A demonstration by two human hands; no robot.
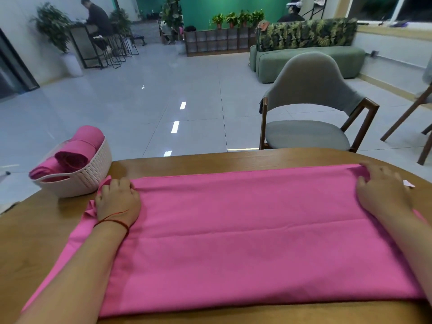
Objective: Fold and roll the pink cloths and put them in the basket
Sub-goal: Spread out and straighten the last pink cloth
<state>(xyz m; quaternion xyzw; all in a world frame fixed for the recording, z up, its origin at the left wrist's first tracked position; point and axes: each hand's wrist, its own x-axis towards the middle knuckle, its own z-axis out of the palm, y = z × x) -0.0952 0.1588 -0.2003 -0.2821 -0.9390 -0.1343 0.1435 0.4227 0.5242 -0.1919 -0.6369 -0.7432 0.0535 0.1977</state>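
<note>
1. We have a pink cloth (pixel 245 242) spread flat across the wooden table (pixel 210 160). It lies folded into a long band running from 9 o'clock to 3 o'clock, with a crease line along its length.
2. Our left hand (pixel 118 202) sits at the 9 o'clock end of the cloth. Its fingers are curled and grasp the fabric, which bunches up around the knuckles. A red string (pixel 112 222) circles that wrist.
3. Our right hand (pixel 383 190) lies on the far corner of the cloth at about 2 o'clock, where the fabric wrinkles a little under the fingertips. We cannot tell whether it pinches the fold or only presses on it.
4. The white woven basket (pixel 93 169) stands on the table's edge at 10 o'clock, just beside the left hand. It holds rolled pink cloths (pixel 77 155), stacked and leaning out over the rim.
5. A small pale scrap (pixel 408 184) lies on the table just past the right hand at 3 o'clock.
6. A grey chair (pixel 311 101) with wooden legs stands beyond the table at 1 o'clock.
</note>
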